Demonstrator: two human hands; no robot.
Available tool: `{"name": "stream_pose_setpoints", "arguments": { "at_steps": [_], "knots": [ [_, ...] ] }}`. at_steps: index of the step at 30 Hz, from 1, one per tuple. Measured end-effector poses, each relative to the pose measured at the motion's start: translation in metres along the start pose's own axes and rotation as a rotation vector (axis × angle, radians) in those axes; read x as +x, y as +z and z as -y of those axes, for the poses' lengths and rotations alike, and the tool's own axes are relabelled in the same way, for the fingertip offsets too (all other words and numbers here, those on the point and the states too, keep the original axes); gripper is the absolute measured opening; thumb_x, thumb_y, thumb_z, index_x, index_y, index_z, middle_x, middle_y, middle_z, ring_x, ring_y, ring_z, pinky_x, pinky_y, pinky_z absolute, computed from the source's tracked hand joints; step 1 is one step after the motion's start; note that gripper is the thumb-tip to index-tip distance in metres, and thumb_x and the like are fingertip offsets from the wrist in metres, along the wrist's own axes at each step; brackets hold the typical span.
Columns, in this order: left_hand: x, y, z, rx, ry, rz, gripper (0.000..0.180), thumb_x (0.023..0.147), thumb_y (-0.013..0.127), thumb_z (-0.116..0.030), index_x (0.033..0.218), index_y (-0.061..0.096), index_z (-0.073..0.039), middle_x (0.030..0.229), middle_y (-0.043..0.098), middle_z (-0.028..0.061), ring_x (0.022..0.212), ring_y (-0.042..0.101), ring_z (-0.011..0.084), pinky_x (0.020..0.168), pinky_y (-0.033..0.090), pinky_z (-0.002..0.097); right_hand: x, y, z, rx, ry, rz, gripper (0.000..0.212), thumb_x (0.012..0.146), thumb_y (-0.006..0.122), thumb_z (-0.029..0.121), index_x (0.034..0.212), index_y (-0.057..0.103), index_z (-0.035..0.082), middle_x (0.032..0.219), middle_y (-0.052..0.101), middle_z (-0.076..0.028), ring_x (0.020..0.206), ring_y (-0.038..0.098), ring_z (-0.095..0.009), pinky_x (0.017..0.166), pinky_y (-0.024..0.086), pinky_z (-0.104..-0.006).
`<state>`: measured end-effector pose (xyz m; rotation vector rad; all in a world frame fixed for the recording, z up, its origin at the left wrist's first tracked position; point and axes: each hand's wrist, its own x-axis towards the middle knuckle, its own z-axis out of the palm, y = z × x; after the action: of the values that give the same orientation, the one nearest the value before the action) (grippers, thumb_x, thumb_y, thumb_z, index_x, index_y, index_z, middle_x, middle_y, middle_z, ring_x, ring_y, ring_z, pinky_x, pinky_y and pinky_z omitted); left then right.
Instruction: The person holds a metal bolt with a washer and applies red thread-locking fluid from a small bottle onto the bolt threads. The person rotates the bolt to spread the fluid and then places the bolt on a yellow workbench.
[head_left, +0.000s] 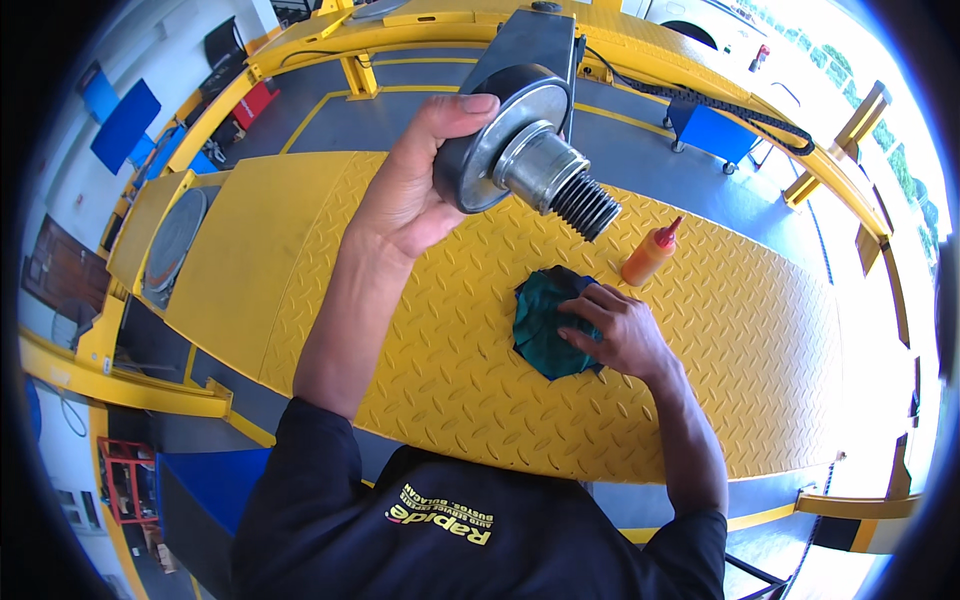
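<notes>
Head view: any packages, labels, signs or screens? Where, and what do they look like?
Squeeze bottle: lying on the yellow ramp, beyond the right hand; orange body, red nozzle.
Blue panels: far left on the wall; flat rectangles, possibly signs, too small to tell.
No screens or labels visible.

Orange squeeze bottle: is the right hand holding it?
No, the right hand rests on a green cloth; the orange squeeze bottle lies apart, untouched.
</notes>
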<state>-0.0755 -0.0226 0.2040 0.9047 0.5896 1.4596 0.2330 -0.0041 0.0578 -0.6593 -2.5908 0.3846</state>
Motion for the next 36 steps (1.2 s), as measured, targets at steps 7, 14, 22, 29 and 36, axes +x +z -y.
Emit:
{"name": "stream_pose_setpoints", "arguments": {
  "at_steps": [7,14,22,29,36],
  "knots": [
    [-0.002,0.01,-0.011,-0.376,-0.081,0.187,0.056,0.099,0.077,-0.052,0.139,0.073,-0.013,0.124,0.08,0.0098,0.111,0.076,0.0231,0.093,0.063,0.046,0.0,-0.003,-0.003,-0.037,-0.023,-0.041,0.028,0.097,0.086,0.026,0.121,0.076,0.015,0.107,0.072,-0.007,0.098,0.077,-0.032,0.078,0.063,-0.0447],
    [-0.006,-0.005,-0.025,-0.792,-0.23,0.359,0.092,0.104,0.057,-0.074,0.161,0.052,-0.002,0.146,0.058,0.0352,0.13,0.063,0.0508,0.107,0.056,0.0626,0.002,0.0,0.001,0.048,0.068,-0.036,0.028,0.09,0.091,0.019,0.115,0.081,0.012,0.102,0.074,-0.009,0.09,0.076,-0.031,0.077,0.062,-0.0417],
    [-0.007,-0.004,-0.023,-0.876,-0.186,0.357,0.095,0.108,0.05,-0.07,0.169,0.038,0.003,0.155,0.047,0.0427,0.15,0.048,0.0599,0.132,0.037,0.0738,0.003,0.0,0.001,0.052,0.05,-0.032,0.027,0.091,0.09,0.018,0.116,0.081,0.013,0.101,0.074,-0.007,0.089,0.076,-0.03,0.076,0.063,-0.041],
    [-0.007,-0.005,-0.017,-0.856,-0.13,0.358,0.098,0.109,0.04,-0.071,0.173,0.033,0.003,0.16,0.044,0.0455,0.156,0.042,0.0613,0.133,0.033,0.0744,0.003,-0.002,0.002,0.053,0.054,-0.039,0.027,0.093,0.089,0.022,0.118,0.08,0.015,0.1,0.074,-0.006,0.089,0.076,-0.031,0.075,0.063,-0.0419],
    [0.0,-0.014,-0.008,-0.99,-0.156,0.287,0.095,0.11,0.044,-0.065,0.175,0.03,0.003,0.164,0.038,0.0459,0.159,0.038,0.0604,0.134,0.035,0.0701,0.003,0.002,-0.003,0.061,0.084,-0.048,0.027,0.094,0.089,0.022,0.119,0.08,0.015,0.101,0.075,-0.006,0.089,0.077,-0.03,0.075,0.063,-0.0416]
  ]
}}
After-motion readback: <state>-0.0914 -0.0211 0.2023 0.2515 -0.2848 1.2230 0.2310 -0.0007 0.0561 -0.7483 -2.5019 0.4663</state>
